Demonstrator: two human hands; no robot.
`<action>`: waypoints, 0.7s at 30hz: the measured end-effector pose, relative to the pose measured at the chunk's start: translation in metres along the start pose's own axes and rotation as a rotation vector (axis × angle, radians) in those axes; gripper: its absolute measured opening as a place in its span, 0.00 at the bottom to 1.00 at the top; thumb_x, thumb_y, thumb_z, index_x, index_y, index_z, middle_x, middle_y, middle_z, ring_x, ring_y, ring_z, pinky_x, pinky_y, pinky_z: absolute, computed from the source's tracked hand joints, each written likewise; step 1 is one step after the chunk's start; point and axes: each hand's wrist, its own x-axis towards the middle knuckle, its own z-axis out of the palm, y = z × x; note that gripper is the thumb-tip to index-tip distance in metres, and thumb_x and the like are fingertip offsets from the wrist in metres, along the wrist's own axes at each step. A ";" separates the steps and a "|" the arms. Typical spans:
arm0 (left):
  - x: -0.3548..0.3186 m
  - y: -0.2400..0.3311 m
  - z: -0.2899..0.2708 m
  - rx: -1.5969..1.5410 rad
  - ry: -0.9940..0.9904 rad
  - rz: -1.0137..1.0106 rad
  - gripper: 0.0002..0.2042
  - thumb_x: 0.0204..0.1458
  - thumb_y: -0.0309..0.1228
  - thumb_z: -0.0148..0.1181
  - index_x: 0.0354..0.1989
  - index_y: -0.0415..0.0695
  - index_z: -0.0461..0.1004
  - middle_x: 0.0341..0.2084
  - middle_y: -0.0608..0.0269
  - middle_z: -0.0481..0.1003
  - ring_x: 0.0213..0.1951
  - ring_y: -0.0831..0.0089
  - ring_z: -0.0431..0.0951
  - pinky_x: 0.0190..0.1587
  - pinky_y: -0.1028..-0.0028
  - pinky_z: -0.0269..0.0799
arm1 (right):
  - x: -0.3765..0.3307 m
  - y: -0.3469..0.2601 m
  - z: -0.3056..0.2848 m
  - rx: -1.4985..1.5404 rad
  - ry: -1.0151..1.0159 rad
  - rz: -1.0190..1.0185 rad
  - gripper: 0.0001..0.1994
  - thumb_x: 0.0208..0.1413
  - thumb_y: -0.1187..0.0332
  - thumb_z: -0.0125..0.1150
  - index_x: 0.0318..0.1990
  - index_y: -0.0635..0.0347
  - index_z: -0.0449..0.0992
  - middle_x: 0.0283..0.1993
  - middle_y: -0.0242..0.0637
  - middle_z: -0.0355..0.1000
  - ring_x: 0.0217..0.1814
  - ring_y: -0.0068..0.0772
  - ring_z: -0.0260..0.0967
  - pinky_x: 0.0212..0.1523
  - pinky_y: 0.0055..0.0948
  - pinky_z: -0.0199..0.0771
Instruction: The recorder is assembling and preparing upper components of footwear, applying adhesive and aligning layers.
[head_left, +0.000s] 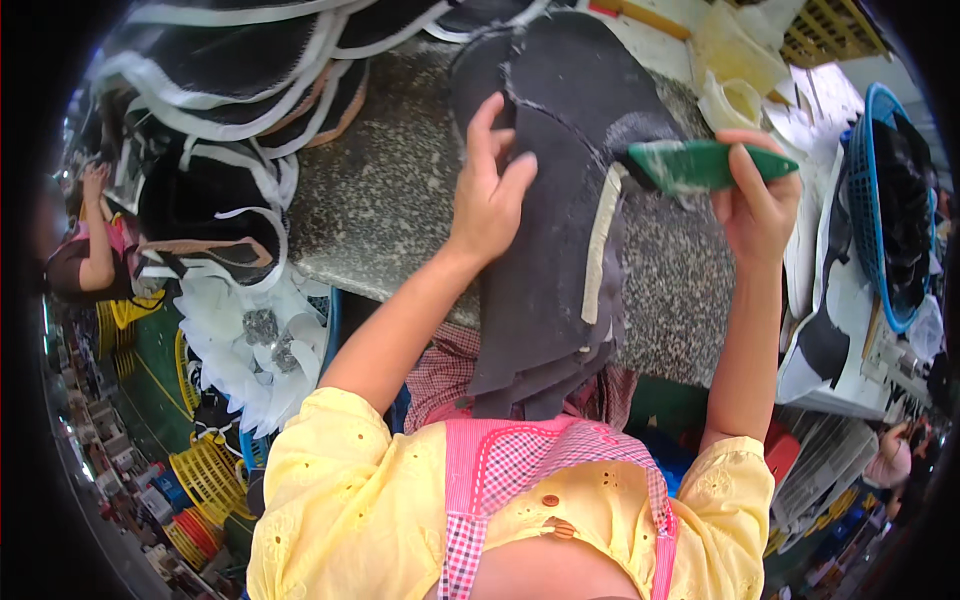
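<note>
A stack of dark grey, shoe-upper-like pieces (540,270) lies lengthwise on the speckled stone tabletop (380,180), its near ends hanging over the front edge. My left hand (488,205) rests on the left side of the top piece, fingers apart, holding nothing. Between the thumb and fingers of my right hand (757,205) is a green-handled brush (705,165). The brush's dark tip points left and meets the right edge of the stack, by a whitish smear. A narrow cream strip (600,250) runs down the top piece from near the tip.
Black pieces with white borders (215,75) are heaped at the far left. White cut pieces (250,340) fill a container at the left. Right of the stone stands a blue basket (862,190) of black material. A translucent yellowish container (735,100) sits far right. Another person (95,250) is at left.
</note>
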 end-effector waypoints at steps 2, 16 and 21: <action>-0.017 -0.002 -0.011 0.045 0.016 -0.085 0.34 0.39 0.27 0.56 0.58 0.41 0.48 0.36 0.56 0.69 0.34 0.72 0.69 0.38 0.75 0.66 | 0.022 -0.001 0.027 -0.124 0.048 -0.028 0.08 0.49 0.70 0.56 0.32 0.67 0.72 0.20 0.32 0.68 0.09 0.14 0.55 0.09 0.13 0.49; -0.022 -0.009 -0.026 0.118 -0.057 -0.325 0.27 0.34 0.29 0.62 0.48 0.40 0.66 0.24 0.63 0.71 0.24 0.75 0.69 0.30 0.76 0.67 | 0.111 0.017 0.095 -0.472 -0.364 0.100 0.06 0.46 0.69 0.58 0.29 0.62 0.73 0.16 0.29 0.66 0.09 0.16 0.58 0.11 0.18 0.55; 0.019 0.000 -0.034 0.149 -0.168 -0.421 0.15 0.42 0.26 0.56 0.41 0.36 0.71 0.20 0.67 0.72 0.21 0.81 0.70 0.26 0.81 0.66 | 0.151 0.031 0.052 -0.478 0.085 -0.170 0.07 0.46 0.70 0.56 0.29 0.65 0.73 0.15 0.32 0.68 0.09 0.18 0.59 0.09 0.18 0.56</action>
